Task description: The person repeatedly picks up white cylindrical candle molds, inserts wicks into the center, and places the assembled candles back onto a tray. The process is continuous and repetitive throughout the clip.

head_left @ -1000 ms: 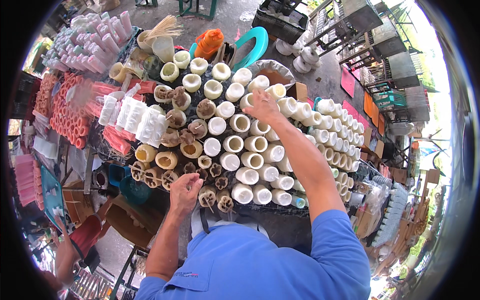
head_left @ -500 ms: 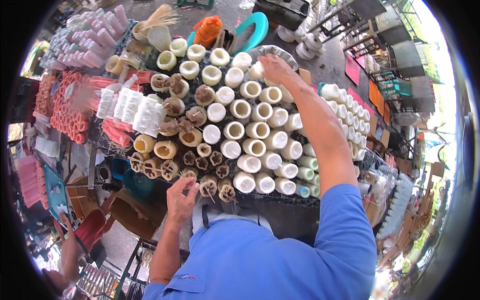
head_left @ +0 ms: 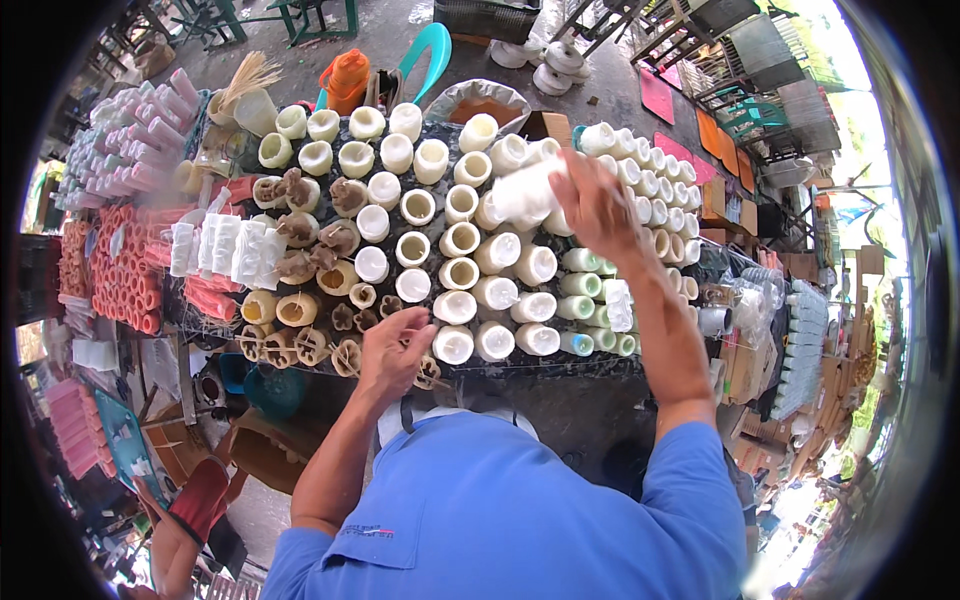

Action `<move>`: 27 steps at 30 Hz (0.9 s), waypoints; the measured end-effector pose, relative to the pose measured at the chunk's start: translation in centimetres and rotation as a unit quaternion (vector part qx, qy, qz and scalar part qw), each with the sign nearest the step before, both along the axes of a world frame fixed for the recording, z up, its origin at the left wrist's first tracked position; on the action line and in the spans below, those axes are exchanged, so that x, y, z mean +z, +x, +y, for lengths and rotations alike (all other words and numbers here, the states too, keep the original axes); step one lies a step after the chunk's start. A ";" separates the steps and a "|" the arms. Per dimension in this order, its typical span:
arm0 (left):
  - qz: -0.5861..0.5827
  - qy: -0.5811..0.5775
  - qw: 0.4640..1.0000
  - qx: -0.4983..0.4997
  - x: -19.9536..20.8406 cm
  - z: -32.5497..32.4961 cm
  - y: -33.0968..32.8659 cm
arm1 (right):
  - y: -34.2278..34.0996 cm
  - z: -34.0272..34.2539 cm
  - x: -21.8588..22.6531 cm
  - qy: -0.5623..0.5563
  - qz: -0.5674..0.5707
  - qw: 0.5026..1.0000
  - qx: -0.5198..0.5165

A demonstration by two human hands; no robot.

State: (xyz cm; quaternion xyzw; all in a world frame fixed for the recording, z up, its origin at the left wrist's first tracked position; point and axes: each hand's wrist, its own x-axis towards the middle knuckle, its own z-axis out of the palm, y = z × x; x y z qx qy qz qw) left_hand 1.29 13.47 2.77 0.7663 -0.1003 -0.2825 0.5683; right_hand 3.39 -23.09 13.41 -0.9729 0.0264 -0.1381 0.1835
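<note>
A white candle-like cylinder [head_left: 525, 195], smeared by motion, lies tilted on its side in my right hand [head_left: 600, 212]. That hand is closed on its right end, above the rows of cylinders. My left hand [head_left: 393, 350] hovers over the table's front edge, fingers loosely bent and apart, with nothing visible in it. Closest to it are small brown flower-shaped wax pieces [head_left: 345, 357] and a white solid-topped cylinder [head_left: 453, 345]. Around both hands stand cream hollow cylinders [head_left: 420, 206], open at the top. Pale green cylinders [head_left: 580, 283] lie below my right forearm.
White wrapped bundles [head_left: 215, 245] and pink tubes [head_left: 125, 270] fill the left side. More cream cylinders [head_left: 640, 165] stand in rows at the right. Behind the table are a lined container [head_left: 500, 95], a teal chair [head_left: 432, 60] and an orange bundle [head_left: 345, 82]. Another person [head_left: 190, 510] is at lower left.
My right hand has come back toward me and right from the far rows, carrying the white cylinder. My left hand has shifted slightly right. The view has also shifted.
</note>
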 end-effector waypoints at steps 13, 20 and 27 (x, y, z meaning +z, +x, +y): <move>-0.202 0.028 0.942 -0.267 -7.3 -19.9 -2.9 | -11.7 3.5 -10.4 -0.067 0.032 0.984 -0.163; -0.024 -0.022 0.968 -0.247 -9.0 -21.1 -1.2 | -11.8 2.5 -12.6 0.002 -0.032 0.980 -0.199; -0.057 -0.047 0.988 -0.139 -8.0 -20.7 -1.7 | -12.9 0.3 -14.3 0.655 0.033 0.689 -0.309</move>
